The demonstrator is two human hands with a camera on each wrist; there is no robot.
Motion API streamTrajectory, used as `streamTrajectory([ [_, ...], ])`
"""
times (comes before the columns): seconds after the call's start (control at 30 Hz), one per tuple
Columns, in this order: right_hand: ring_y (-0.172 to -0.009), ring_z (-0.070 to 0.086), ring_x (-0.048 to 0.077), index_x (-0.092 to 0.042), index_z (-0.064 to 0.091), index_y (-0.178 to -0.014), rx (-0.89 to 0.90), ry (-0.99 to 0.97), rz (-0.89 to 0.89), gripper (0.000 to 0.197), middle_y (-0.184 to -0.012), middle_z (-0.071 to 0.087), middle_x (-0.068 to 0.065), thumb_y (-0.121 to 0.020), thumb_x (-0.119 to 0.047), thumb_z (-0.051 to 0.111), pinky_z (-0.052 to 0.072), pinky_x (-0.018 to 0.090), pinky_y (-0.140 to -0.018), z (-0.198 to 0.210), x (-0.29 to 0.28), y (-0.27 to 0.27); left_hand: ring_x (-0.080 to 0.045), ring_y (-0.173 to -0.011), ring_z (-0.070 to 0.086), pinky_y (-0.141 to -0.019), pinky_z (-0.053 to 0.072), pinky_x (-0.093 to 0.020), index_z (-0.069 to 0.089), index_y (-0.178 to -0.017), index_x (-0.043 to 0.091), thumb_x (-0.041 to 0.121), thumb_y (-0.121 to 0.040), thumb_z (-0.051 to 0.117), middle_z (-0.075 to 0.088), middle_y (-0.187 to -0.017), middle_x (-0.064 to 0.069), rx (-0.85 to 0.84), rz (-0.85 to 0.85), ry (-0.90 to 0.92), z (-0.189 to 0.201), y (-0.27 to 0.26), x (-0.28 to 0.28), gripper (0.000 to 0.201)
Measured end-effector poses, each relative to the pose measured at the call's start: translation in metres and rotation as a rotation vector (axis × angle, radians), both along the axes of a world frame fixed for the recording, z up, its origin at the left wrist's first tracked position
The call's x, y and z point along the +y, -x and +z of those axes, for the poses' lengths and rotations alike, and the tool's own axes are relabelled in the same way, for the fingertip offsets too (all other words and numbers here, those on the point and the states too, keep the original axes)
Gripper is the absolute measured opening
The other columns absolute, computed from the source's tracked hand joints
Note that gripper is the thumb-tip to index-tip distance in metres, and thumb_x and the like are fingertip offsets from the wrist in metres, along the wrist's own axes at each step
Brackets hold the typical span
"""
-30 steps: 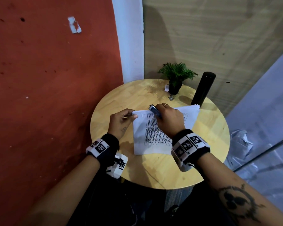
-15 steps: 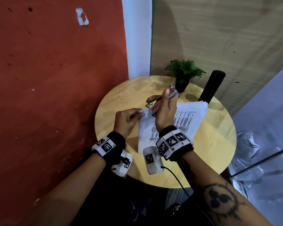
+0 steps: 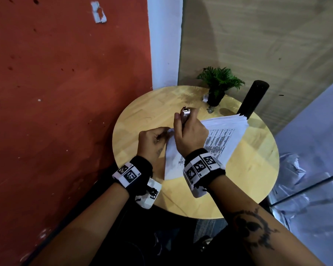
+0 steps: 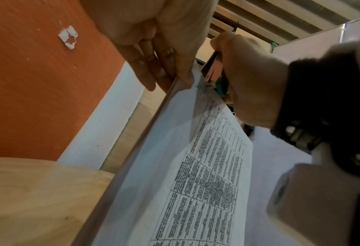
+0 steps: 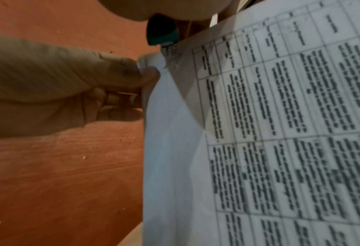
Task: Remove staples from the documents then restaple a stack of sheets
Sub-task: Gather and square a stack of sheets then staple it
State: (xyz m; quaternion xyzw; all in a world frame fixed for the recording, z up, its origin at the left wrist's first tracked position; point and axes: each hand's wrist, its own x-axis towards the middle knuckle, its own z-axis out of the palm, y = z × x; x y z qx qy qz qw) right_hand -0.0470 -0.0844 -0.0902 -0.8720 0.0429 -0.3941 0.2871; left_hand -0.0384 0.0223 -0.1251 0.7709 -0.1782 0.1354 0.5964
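Observation:
A stack of printed sheets (image 3: 221, 141) lies on the round wooden table (image 3: 142, 116). My left hand (image 3: 166, 132) pinches the stack's top-left corner, thumb on top and fingers underneath, as the left wrist view shows on the sheets (image 4: 196, 166). My right hand (image 3: 183, 121) grips a teal and metal stapler (image 3: 186, 111) held upright. In the right wrist view the stapler's metal lower end (image 5: 168, 46) touches the paper (image 5: 259, 133) at that corner, right next to my left thumb (image 5: 145, 73). The staple itself is too small to make out.
A small potted plant (image 3: 218, 83) and a tall black cylinder (image 3: 254, 98) stand at the table's far edge, with a small metal bit (image 3: 210, 110) in front of the pot. A red wall runs close on the left. Crumpled plastic (image 3: 290, 166) lies on the floor at right.
My right hand lifted the stapler off the sheet, turned it upright and brought its lower end down to the corner. My left hand kept its pinch on that corner.

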Motion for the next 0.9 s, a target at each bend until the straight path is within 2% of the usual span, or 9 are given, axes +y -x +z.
streamTrajectory([
  [0.07,-0.046,0.058,0.029,-0.006,0.053,-0.086,-0.071,0.148,0.015,0.034,-0.051,0.06,0.007,-0.083,-0.038,0.043,0.032,0.024,-0.042,0.001,-0.002,0.002,0.008,-0.065,0.051,-0.058,0.04,-0.013,0.074,-0.087,-0.001,0.012,-0.082,0.06,0.067,-0.068,-0.005,-0.003,-0.002,0.004,0.0,0.0,0.0,0.02],
  [0.13,-0.041,0.055,0.021,-0.011,0.048,-0.083,-0.116,0.292,0.02,0.025,-0.046,0.056,0.0,-0.08,-0.036,0.046,0.036,0.024,-0.043,0.001,-0.005,0.0,0.011,-0.058,0.048,-0.055,0.037,-0.011,0.074,-0.085,-0.001,0.007,-0.081,0.06,0.064,-0.062,-0.004,0.003,0.0,0.0,-0.002,-0.001,0.0,0.016],
  [0.2,-0.041,0.054,0.022,-0.011,0.048,-0.08,-0.106,0.326,0.048,0.026,-0.045,0.054,0.001,-0.08,-0.037,0.046,0.03,0.024,-0.041,-0.001,-0.007,-0.003,0.014,-0.053,0.045,-0.052,0.034,-0.008,0.073,-0.083,-0.002,0.004,-0.08,0.06,0.059,-0.059,0.0,-0.002,0.002,-0.01,0.0,0.0,-0.001,0.015],
  [0.3,-0.04,0.053,0.026,-0.009,0.052,-0.071,-0.065,0.315,0.079,0.036,-0.044,0.053,0.004,-0.082,-0.042,0.045,0.021,0.019,-0.044,-0.004,-0.007,-0.008,0.013,-0.054,0.047,-0.052,0.033,-0.006,0.073,-0.087,-0.004,0.002,-0.08,0.059,0.063,-0.062,-0.005,0.011,-0.004,-0.012,0.001,0.001,-0.001,0.017],
  [0.47,-0.037,0.051,0.026,-0.01,0.053,-0.064,-0.091,0.41,0.116,0.037,-0.042,0.052,0.003,-0.083,-0.041,0.045,0.022,0.018,-0.042,-0.002,-0.007,-0.014,0.015,-0.068,0.054,-0.064,0.041,-0.015,0.069,-0.097,0.002,-0.009,-0.085,0.058,0.065,-0.076,0.005,0.135,-0.065,0.031,0.005,0.004,0.0,0.02],
  [0.53,-0.036,0.051,0.026,-0.01,0.053,-0.066,-0.087,0.403,0.137,0.037,-0.043,0.052,0.002,-0.084,-0.042,0.045,0.023,0.017,-0.042,-0.004,-0.008,-0.017,0.017,-0.071,0.057,-0.066,0.042,-0.008,0.058,-0.108,0.007,-0.011,-0.089,0.051,0.062,-0.082,0.009,0.214,-0.131,0.125,0.011,0.01,-0.005,0.027],
  [0.63,-0.036,0.053,0.026,-0.009,0.054,-0.067,-0.086,0.384,0.143,0.039,-0.044,0.053,0.003,-0.084,-0.043,0.045,0.029,0.019,-0.038,-0.008,-0.008,-0.018,0.014,-0.075,0.061,-0.068,0.044,-0.005,0.049,-0.118,-0.002,-0.011,-0.095,0.038,0.068,-0.083,0.012,0.37,-0.243,0.278,0.013,0.016,-0.013,0.028],
  [0.73,-0.036,0.053,0.026,-0.009,0.053,-0.066,-0.118,0.369,0.143,0.038,-0.044,0.053,0.003,-0.084,-0.043,0.046,0.029,0.019,-0.038,-0.011,-0.011,-0.018,0.01,-0.083,0.062,-0.074,0.046,-0.008,0.052,-0.12,-0.008,-0.009,-0.096,0.039,0.065,-0.099,-0.006,0.408,-0.246,0.3,0.009,0.017,-0.015,0.027],
  [0.9,-0.035,0.051,0.024,-0.008,0.053,-0.063,-0.189,0.341,0.168,0.038,-0.042,0.051,0.003,-0.084,-0.039,0.049,0.026,0.018,-0.039,-0.014,-0.015,-0.017,0.008,-0.095,0.06,-0.085,0.047,-0.012,0.053,-0.123,-0.003,-0.008,-0.094,0.044,0.06,-0.115,-0.008,0.398,-0.258,0.286,0.005,0.014,-0.013,0.03],
])
